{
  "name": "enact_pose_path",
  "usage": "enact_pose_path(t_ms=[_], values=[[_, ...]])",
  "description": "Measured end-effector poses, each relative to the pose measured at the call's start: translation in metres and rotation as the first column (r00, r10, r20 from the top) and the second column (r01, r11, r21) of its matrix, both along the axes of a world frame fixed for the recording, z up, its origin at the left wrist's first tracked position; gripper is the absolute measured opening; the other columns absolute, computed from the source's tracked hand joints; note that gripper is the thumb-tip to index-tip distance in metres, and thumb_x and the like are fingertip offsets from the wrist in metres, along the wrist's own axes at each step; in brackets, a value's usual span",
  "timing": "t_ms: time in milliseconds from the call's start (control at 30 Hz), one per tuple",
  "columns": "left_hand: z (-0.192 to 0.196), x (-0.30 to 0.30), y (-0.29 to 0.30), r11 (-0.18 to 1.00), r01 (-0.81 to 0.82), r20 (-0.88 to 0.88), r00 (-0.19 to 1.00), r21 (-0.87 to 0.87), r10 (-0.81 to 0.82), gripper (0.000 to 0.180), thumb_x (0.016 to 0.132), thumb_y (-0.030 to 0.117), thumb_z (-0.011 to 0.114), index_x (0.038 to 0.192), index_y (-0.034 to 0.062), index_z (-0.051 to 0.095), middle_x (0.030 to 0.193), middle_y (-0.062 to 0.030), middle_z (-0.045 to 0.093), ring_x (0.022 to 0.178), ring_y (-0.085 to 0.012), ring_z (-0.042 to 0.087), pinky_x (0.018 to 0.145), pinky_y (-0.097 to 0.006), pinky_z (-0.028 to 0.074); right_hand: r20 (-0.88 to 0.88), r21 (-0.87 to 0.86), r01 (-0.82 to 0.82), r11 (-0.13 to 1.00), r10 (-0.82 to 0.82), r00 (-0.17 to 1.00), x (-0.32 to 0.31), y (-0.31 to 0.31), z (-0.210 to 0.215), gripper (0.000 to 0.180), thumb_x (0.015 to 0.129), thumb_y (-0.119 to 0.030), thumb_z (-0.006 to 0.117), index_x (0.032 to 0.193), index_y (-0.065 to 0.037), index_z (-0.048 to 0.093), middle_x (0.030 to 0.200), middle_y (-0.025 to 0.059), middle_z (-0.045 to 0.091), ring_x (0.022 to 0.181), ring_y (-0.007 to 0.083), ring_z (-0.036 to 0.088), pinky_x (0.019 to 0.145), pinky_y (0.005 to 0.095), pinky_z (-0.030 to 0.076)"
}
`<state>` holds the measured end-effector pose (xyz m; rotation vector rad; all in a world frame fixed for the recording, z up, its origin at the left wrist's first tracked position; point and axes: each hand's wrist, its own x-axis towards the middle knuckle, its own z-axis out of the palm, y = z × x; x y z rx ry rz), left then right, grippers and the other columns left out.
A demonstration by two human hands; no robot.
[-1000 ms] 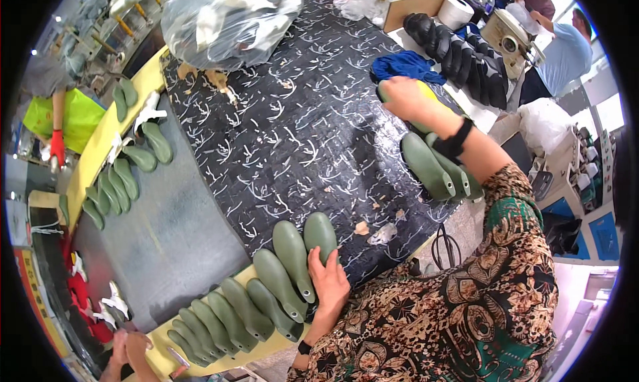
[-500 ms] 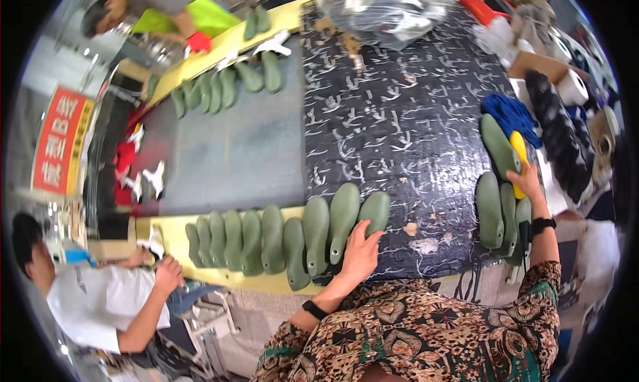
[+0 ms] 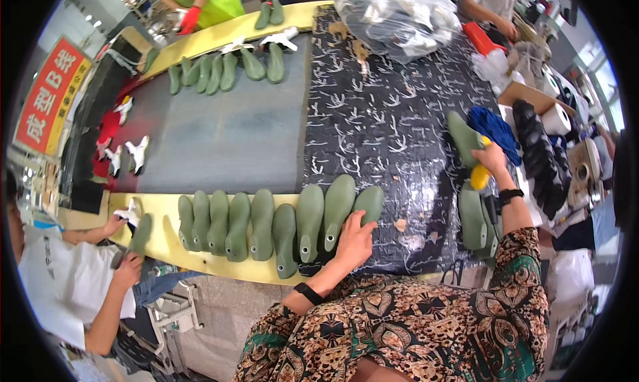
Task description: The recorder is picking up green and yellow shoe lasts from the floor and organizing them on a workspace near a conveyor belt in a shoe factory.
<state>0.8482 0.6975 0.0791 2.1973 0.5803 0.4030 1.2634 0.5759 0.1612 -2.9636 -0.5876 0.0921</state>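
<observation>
1. Workshop bench seen fr. above: grey panel (image 3: 226, 139) L. of centre, black sheet (image 3: 379, 122) w/ white marks to its R., yellow border (image 3: 160, 212) along panel's lower edge.
2. Row of nine green shoe lasts (image 3: 261, 225) side by side across lower centre, L. part over yellow border, R. end on black sheet.
3. Our L. hand (image 3: 354, 243), lower centre, is part open, fingers spread & laid on lower end of row's rightmost last (image 3: 371, 201).
4. Our R. hand (image 3: 491, 159), R. of frame, has fingers curled at a yellow item (image 3: 480, 177), nr. lower end of a tilted green last (image 3: 459, 134); we can't tell which it grips.
5. Just below that hand, more lasts (image 3: 472, 219) overlap; blue cloth (image 3: 494, 130) lies just above.
6. Upper centre: clear plastic bag (image 3: 399, 22) w/ white contents. Lower L.: co-worker (image 3: 66, 282) in white top, holding another green last (image 3: 142, 234).
</observation>
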Motion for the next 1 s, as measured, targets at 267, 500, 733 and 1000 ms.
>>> enact_pose_path(t_ms=[267,500,733,1000], values=[[-0.001,0.005,0.005,1.0,-0.004,0.011,1.0,-0.01,0.004,0.034,0.073,0.0,0.055,0.106,0.002,0.058,0.122,-0.0227,0.04,0.115,-0.0403,0.04,0.096,-0.045,0.035,-0.17,-0.1,-0.401,0.911,0.382,0.909,-0.158,0.053,-0.019,0.044,0.072,-0.044,0.064,0.072,0.0,0.066,0.069,0.0185,0.064,0.07,0.0346,0.064,0.066,0.042,0.051],[-0.006,-0.001,0.004,0.995,-0.073,-0.002,0.997,0.064,0.073,0.04,0.073,0.0,0.055,0.112,-0.0006,0.053,0.123,-0.0228,0.039,0.113,-0.0408,0.039,0.095,-0.046,0.035,-0.293,0.181,-0.537,0.824,0.566,0.77,-0.19,0.035,-0.015,0.038,0.076,-0.042,0.064,0.085,-0.005,0.061,0.076,0.0201,0.063,0.075,0.0375,0.061,0.071,0.0439,0.048],[-0.017,-0.001,-0.006,0.986,-0.078,0.006,0.997,0.146,0.078,0.039,0.071,0.001,0.055,0.111,0.0016,0.054,0.12,-0.0232,0.04,0.11,-0.0413,0.041,0.093,-0.046,0.035,-0.518,0.216,-0.528,0.821,0.555,0.651,-0.126,0.051,-0.089,0.077,0.067,-0.043,0.073,0.118,0.006,0.044,0.105,0.0265,0.058,0.099,0.036,0.058,0.083,0.0394,0.046],[-0.01,0.001,-0.009,0.991,-0.068,-0.013,0.997,0.113,0.069,0.039,0.073,0.001,0.054,0.112,0.001,0.054,0.122,-0.0233,0.039,0.114,-0.0407,0.039,0.095,-0.046,0.035,-0.76,0.307,-0.213,0.927,0.374,0.532,-0.115,0.049,-0.067,0.044,0.069,-0.031,0.072,0.089,0.006,0.064,0.077,0.0145,0.065,0.068,0.0247,0.064,0.055,0.0345,0.052]])
